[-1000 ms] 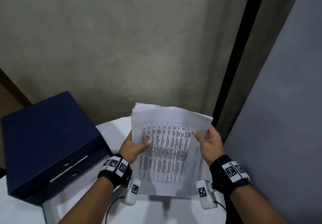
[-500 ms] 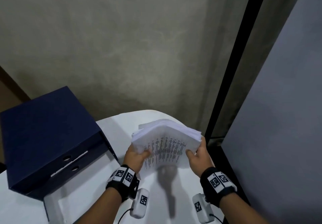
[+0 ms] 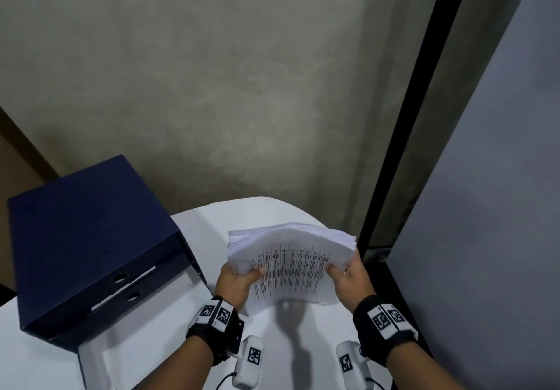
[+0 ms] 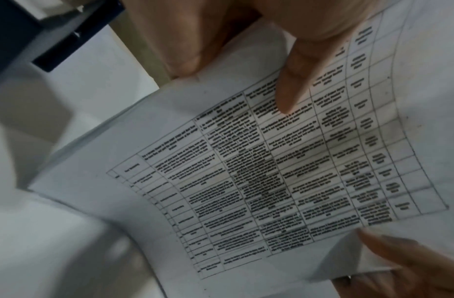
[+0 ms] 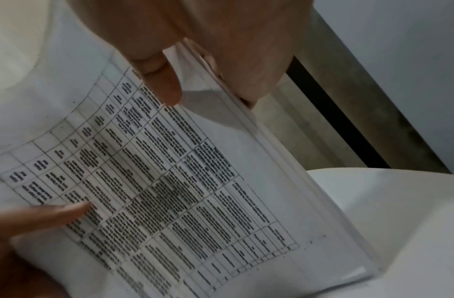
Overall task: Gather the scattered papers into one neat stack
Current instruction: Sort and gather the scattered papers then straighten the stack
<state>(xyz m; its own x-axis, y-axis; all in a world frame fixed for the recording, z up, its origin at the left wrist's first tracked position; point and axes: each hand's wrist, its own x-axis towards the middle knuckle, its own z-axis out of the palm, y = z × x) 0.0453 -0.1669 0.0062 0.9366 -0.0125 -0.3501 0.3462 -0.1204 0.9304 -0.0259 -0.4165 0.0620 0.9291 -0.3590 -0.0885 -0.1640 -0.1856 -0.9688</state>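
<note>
A thick stack of printed papers (image 3: 288, 265) with a table of text on the top sheet is held just above the white table (image 3: 194, 229), tilted and bowed upward in the middle. My left hand (image 3: 239, 277) grips its left edge, thumb on the top sheet. My right hand (image 3: 348, 274) grips the right edge the same way. In the left wrist view my thumb (image 4: 292, 84) presses on the printed table of the papers (image 4: 271, 171). The right wrist view shows my thumb (image 5: 162, 80) on top of the papers (image 5: 182, 191) and the fingers underneath.
A dark blue file box (image 3: 88, 238) with finger holes stands on the table's left part, close to my left hand. A grey wall rises behind, and a black frame (image 3: 409, 116) and a pale panel (image 3: 485, 207) border the right side.
The stack has tipped from upright and facing me to lying flatter and lower over the table. Both hands moved down and forward with it.
</note>
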